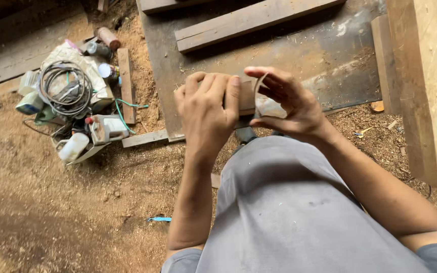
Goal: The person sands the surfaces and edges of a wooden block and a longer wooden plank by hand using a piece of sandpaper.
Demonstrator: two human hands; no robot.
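My left hand [206, 114] is closed around a small wooden block [247, 95], held in front of my chest. My right hand [287, 103] pinches a curled greyish strip [265, 105], perhaps sandpaper, that bends up and over the block's right end. The two hands nearly touch at the block. A dark object [245, 134] shows just below them, mostly hidden by my grey shirt [289, 207], and I cannot tell what it is.
A heap with a coiled cable [67, 88], bottles and cans lies at the left on the sawdust floor [67, 202]. A dark board [330, 55] carries wooden planks [249, 20]. A thick timber beam [426, 86] runs along the right. A blue scrap [159, 219] lies on the floor.
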